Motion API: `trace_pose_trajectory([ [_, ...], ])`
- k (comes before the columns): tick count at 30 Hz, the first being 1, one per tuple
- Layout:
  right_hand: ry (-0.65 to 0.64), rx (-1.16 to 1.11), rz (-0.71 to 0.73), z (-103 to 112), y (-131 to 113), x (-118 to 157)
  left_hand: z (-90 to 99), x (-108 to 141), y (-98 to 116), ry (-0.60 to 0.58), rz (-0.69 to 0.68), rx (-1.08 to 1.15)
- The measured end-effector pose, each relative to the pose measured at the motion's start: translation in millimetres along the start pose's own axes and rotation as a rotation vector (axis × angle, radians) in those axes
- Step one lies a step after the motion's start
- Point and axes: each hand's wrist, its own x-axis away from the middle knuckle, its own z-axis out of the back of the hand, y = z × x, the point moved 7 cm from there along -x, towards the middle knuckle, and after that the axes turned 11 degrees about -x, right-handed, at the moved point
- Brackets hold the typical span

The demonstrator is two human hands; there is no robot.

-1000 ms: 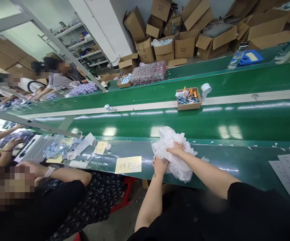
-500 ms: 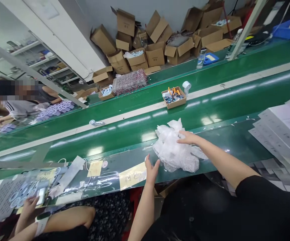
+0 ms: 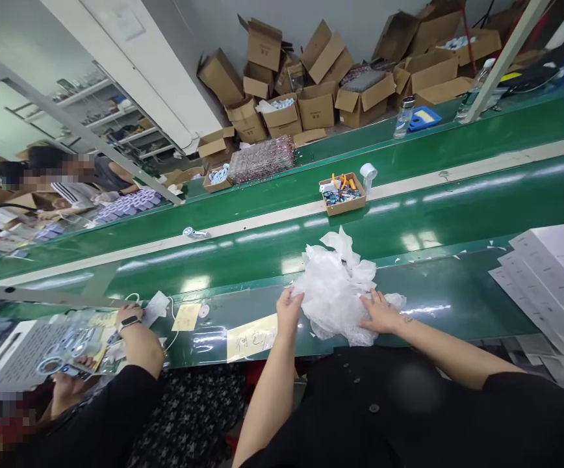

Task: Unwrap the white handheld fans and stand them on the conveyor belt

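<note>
A heap of white, translucent plastic bags (image 3: 333,292) lies on the dark green bench top in front of me. At its left edge my left hand (image 3: 290,309) has its fingers closed on the plastic. My right hand (image 3: 378,312) rests against the heap's right side with its fingers spread. To the left of my left hand is a yellow paper with handwriting (image 3: 247,339), flat on the bench.
Stacked white sheets (image 3: 550,273) stand at the right. Across the green conveyor (image 3: 262,244) are a small box of tools (image 3: 344,203) and a white handheld fan (image 3: 368,175). At the left, a co-worker's hands (image 3: 128,315) are among fans and papers.
My left hand has come up to the heap and closed on its edge. My right hand has moved down its right side. The heap's shape has shifted. The co-worker's arm now reaches farther in.
</note>
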Motion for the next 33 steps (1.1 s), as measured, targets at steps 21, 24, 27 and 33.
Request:
trace_pose_trajectory([
  [21, 0.181, -1.165, 0.617, 91.2, -101.5, 51.2, -44.2, 65.0, 99.6, -0.197, 0.021, 0.550],
  [24, 0.101, -1.462, 0.488, 78.4, -86.1, 48.2, -51.8, 68.9, 88.2, -0.078, 0.052, 0.468],
  [27, 0.170, -1.546, 0.420, 80.6, -68.3, 47.5, -41.2, 65.7, 90.3, 0.057, -0.006, 0.363],
  [33, 0.105, -1.577, 0.509, 78.9, -65.3, 52.0, -101.0, 81.1, 106.5, -0.516, 0.166, 0.624],
])
